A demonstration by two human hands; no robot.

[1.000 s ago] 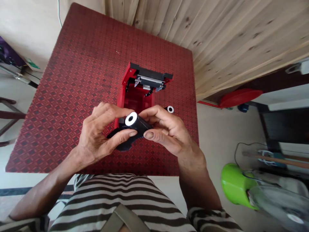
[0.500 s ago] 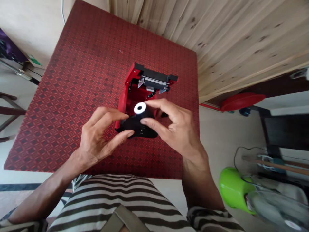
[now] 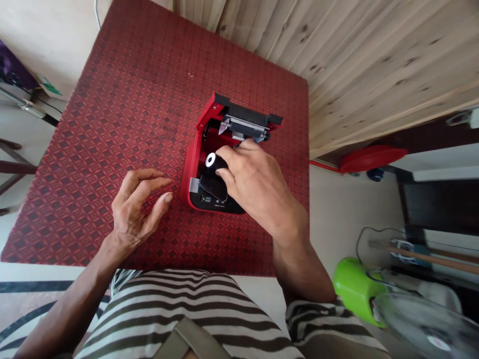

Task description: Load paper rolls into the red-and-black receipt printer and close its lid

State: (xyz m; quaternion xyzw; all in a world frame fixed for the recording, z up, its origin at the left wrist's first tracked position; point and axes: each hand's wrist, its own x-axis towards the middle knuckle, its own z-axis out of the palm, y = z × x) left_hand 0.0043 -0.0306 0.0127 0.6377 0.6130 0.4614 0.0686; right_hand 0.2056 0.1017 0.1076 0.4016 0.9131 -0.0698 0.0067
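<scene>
A red and black label printer (image 3: 191,164) stands on the table with its lid (image 3: 247,113) tilted up. My right hand (image 3: 258,187) is closed around a black ribbon roll (image 3: 212,160) with a white end and a dark core hole, held at the printer's open bay. A black strip (image 3: 214,188) hangs from the roll over the front of the printer, its grey end piece (image 3: 193,185) lying by the left wall. My left hand (image 3: 138,207) is off to the left of the printer, fingers apart and holding nothing.
Patterned red cloth covers the table (image 3: 123,99). A wooden plank wall (image 3: 337,65) borders its far right side. Beyond the right edge are a green bucket (image 3: 355,289), a fan (image 3: 426,319) and a red round object (image 3: 370,158).
My right hand has lowered the roll into the printer's bay. My left hand has drawn back to the left, away from the black strip.
</scene>
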